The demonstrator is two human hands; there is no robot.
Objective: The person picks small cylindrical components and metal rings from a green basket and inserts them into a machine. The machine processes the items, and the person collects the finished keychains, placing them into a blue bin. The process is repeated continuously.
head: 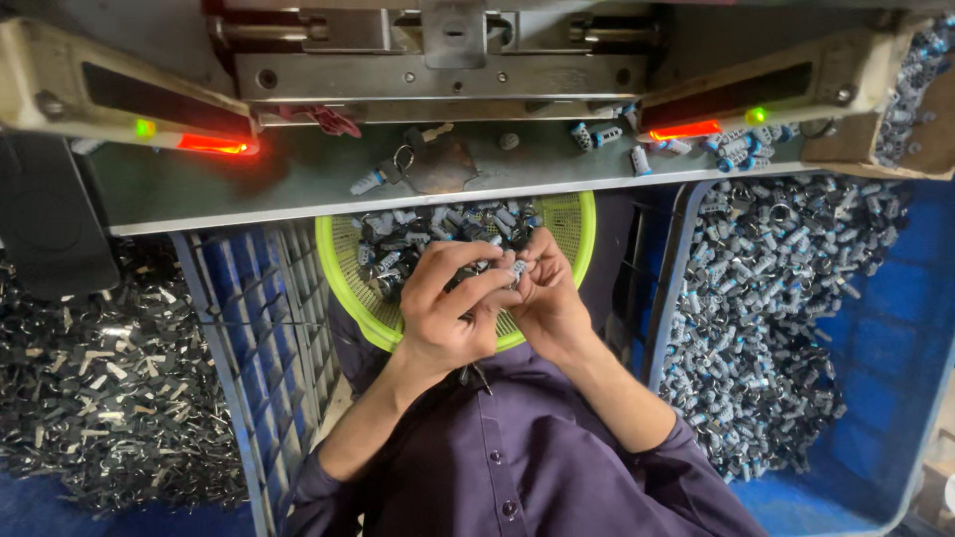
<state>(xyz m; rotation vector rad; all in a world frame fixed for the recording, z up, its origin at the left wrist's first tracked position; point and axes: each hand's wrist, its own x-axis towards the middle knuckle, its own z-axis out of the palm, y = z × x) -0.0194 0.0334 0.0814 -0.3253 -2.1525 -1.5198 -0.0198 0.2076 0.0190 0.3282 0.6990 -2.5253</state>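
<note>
Both hands point(497, 298) curled, fingers pinching sm. part point(517, 267).

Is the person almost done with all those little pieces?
Not nearly. Both hands, left hand and right hand, pinch one small grey piece together. The green basket holds more pieces, and the blue crate beside it holds a big pile.

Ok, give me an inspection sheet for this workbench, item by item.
Surface: grey-green bench ledge under a metal press.
Job's things: small grey-blue part pinched between both hands above a green basket of the same parts.
Clutter: loose parts and a key ring on the ledge.
Fingers: left hand and right hand both closed on the part.
Cables: nothing seen.
Surroundings: blue crate of parts at right, dark metal pieces at left.
</note>
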